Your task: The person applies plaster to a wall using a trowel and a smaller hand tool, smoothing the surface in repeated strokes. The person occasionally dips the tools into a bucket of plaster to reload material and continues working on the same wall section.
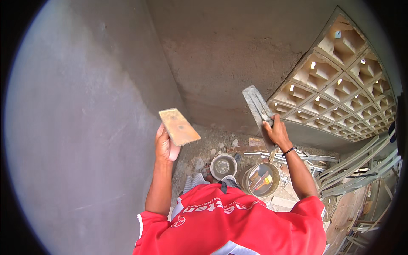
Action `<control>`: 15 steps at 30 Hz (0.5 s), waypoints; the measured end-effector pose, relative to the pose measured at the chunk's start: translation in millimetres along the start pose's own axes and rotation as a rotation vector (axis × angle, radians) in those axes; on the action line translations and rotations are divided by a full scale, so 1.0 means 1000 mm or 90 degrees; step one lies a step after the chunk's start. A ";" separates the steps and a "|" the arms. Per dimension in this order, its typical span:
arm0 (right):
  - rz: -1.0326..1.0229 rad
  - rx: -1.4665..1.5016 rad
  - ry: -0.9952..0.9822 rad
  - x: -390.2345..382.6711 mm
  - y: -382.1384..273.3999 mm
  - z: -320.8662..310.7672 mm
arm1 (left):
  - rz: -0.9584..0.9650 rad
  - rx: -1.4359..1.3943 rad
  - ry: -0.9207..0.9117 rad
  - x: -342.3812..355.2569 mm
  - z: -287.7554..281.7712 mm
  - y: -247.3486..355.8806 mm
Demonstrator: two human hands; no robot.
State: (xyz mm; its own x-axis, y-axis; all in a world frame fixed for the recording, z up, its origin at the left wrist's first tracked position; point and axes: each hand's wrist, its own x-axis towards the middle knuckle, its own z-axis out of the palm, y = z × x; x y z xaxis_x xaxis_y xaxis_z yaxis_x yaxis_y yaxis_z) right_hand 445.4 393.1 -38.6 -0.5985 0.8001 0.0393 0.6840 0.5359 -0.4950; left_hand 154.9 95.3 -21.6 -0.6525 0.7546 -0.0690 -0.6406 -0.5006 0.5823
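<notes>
While the left wall (85, 127), left of the small bucket (213, 165), looks mostly smooth with a darker patch, left hand (166, 146) holds a flat board (178, 126) from below, bucket's upper left, fingers partly hidden. Back wall (225, 63), beyond bucket, looks rough in spots; finish seems partial, smoothing probably left there. Trowel (256, 108), bucket's upper right, sits with right hand (278, 134) closed around its handle; wall contact can't be told.

From up on the person's head, the left fisheye camera peers steeply down over the red jersey (238, 221), close below, toward the littered floor (191, 154) and plastered wall (93, 127) beyond.
</notes>
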 end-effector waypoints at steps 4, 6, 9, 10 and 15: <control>0.197 0.030 -0.096 -0.093 0.127 0.052 | -0.118 -0.053 0.019 -0.008 0.009 -0.042; 0.344 0.063 -0.183 -0.144 0.163 0.062 | -0.171 0.012 0.045 -0.006 0.004 -0.063; 0.446 -0.027 -0.235 -0.232 0.196 0.070 | -0.269 0.153 0.101 -0.005 -0.009 -0.112; 0.431 -0.089 -0.206 -0.273 0.228 0.094 | -0.298 0.210 0.113 -0.004 -0.014 -0.129; 0.719 0.099 -0.264 -0.351 0.213 0.096 | -0.476 0.470 0.171 -0.024 -0.094 -0.223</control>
State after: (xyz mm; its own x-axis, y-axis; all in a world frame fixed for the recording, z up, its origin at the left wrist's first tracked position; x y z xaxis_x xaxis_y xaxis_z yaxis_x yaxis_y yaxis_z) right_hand 761.1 200.1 -241.2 0.1951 0.6337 -0.7486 0.8665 -0.4689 -0.1711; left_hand 275.4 149.0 -225.6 -0.3221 0.6004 -0.7319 -0.5696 0.4946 0.6564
